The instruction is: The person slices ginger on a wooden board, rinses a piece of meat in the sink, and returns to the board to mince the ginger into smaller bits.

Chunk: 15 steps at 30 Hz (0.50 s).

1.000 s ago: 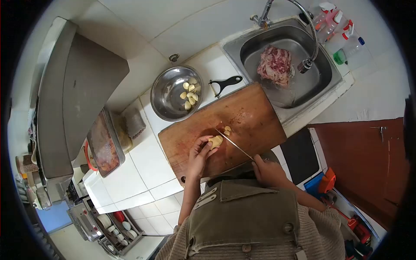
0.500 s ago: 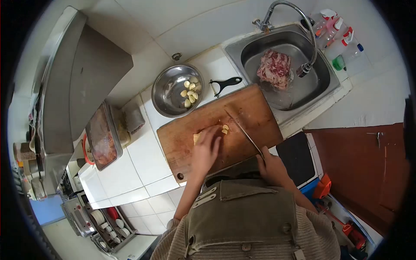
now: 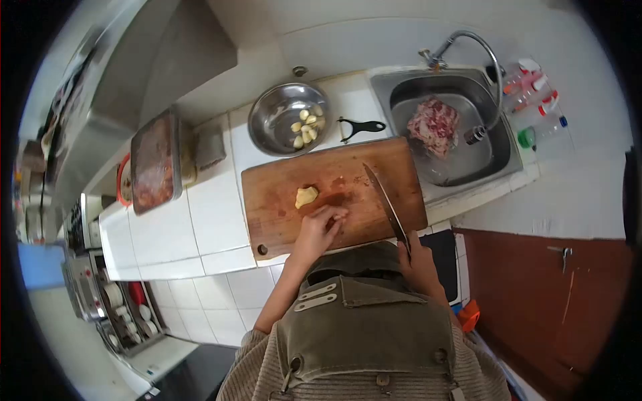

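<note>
My right hand [image 3: 420, 257] grips the handle of a kitchen knife [image 3: 386, 205], its blade slanting across the right part of a wooden cutting board [image 3: 274, 177]. Low over the board's middle, my left hand [image 3: 321, 228] has its fingers curled together, around what look like small ginger slices, mostly hidden. A yellow piece of ginger [image 3: 306, 196] lies on the board just beyond that hand. Behind the board, peeled garlic cloves [image 3: 307, 127] sit in a steel bowl [image 3: 263, 120], with a black-handled peeler [image 3: 364, 126] to its right.
A steel sink [image 3: 478, 172] at the right holds a slab of raw meat [image 3: 433, 127] under a flexible faucet [image 3: 498, 73]. Spray bottles [image 3: 535, 100] stand in the corner. On the left are a lidded food container [image 3: 155, 164] and a range hood [image 3: 167, 53].
The small ginger slices no longer show on the board, and my left hand has drawn back from the ginger piece, fingers closing. My view has shifted; the knife stays in my right hand.
</note>
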{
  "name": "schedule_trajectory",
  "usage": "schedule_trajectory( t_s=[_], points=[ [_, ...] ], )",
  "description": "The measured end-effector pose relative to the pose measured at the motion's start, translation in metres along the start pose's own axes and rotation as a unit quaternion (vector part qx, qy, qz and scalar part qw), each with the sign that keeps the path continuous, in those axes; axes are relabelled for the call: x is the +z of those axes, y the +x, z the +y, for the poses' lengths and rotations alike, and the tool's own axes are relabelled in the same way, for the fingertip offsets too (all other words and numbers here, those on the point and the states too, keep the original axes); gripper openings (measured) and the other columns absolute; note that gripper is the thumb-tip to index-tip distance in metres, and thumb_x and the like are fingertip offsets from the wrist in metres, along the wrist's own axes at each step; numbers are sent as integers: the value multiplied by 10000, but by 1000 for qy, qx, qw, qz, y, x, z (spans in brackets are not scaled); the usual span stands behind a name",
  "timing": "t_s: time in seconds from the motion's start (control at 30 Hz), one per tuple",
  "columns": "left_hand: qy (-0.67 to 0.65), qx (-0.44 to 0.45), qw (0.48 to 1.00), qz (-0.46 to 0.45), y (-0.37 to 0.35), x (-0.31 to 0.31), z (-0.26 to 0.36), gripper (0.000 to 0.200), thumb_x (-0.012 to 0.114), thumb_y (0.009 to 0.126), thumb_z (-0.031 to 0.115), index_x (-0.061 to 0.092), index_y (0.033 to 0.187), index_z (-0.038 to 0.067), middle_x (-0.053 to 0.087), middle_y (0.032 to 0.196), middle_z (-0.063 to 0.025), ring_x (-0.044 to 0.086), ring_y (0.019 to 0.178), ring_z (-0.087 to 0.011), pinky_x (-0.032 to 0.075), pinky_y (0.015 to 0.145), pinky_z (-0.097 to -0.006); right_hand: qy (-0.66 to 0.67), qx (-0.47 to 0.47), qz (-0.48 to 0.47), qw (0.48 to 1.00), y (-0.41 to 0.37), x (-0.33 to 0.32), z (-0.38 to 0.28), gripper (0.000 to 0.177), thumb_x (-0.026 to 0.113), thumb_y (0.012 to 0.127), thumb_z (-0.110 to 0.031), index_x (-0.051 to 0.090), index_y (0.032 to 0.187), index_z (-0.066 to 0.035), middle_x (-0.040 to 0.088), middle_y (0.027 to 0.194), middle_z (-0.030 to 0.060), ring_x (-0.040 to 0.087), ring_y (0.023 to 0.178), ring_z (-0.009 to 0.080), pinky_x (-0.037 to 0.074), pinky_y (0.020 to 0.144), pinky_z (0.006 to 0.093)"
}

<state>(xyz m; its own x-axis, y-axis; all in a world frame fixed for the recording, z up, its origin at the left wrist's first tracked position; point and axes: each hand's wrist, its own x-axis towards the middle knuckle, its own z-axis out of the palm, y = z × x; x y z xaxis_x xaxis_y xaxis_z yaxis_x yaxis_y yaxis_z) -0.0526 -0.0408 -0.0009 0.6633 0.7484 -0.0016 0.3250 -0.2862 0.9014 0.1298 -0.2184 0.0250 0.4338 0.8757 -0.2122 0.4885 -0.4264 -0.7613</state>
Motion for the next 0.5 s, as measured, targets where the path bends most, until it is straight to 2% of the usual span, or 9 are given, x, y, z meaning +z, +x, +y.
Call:
schedule_trajectory(
  t_s=[0.03,0.1,0.13,0.2,0.3,0.33,0.37,0.43,0.5],
  points=[
    [-1,-7,1000,16,-15,-6,0,114,669,870,10,660,981,-12,676,958,-86,664,877,-222,541,823,-331,-6,-9,-12,1000,2,-2,-1,153,526,980,-135,427,990,-19,570,685,240,597,665,451,396,529,466],
    [-226,-147,963,-5,-56,-24,-8,75,686,870,0,665,942,-2,674,954,-45,653,875,-136,531,828,-278,-10,-12,-33,999,7,-3,-4,150,515,985,-149,427,970,-28,566,687,249,581,670,476,404,542,489],
    [-229,-151,962,14,-80,-34,-15,75,686,870,0,665,942,-2,674,954,-45,653,875,-136,531,828,-278,-9,-5,-40,999,10,-2,-5,152,505,990,-163,428,949,-38,563,689,259,565,675,501,412,555,513],
    [-323,-208,918,-102,-131,-53,-40,145,678,848,-37,673,980,23,679,921,-18,650,851,-123,523,799,-258,-24,-56,-49,997,17,0,2,149,516,985,-158,431,954,-40,563,700,255,566,675,498,417,562,510],
    [-385,-275,880,-44,-197,-42,-103,114,658,871,0,667,984,14,678,913,-33,643,837,-133,520,787,-257,-49,-85,-74,992,28,2,3,152,547,964,-143,458,1011,-29,573,752,250,582,708,483,428,611,511],
    [-388,-274,879,-26,-217,-26,-133,114,658,871,0,667,984,14,678,913,-33,643,837,-133,520,787,-257,-65,-111,-41,991,33,5,5,162,552,958,-138,468,1036,-22,575,758,249,589,726,475,428,638,515],
    [-441,-301,828,170,-233,-8,-173,102,639,885,21,662,982,-4,677,911,-44,637,835,-138,518,793,-262,-78,-135,-2,988,36,7,5,178,557,951,-133,478,1060,-16,576,764,248,596,744,467,428,666,519],
    [-518,-332,628,477,-259,28,-299,149,562,931,43,650,1016,-43,669,916,-73,624,841,-160,507,802,-263,-94,-127,3,987,43,10,6,224,560,936,-119,501,1122,-9,587,864,262,602,833,453,444,721,513],
    [-580,-220,513,594,-243,17,-337,208,520,947,27,614,1114,-53,659,976,-82,622,880,-189,518,839,-279,-130,-209,24,969,57,16,22,263,566,919,-113,517,1159,-18,583,997,257,601,906,436,470,766,492]
  ],
)
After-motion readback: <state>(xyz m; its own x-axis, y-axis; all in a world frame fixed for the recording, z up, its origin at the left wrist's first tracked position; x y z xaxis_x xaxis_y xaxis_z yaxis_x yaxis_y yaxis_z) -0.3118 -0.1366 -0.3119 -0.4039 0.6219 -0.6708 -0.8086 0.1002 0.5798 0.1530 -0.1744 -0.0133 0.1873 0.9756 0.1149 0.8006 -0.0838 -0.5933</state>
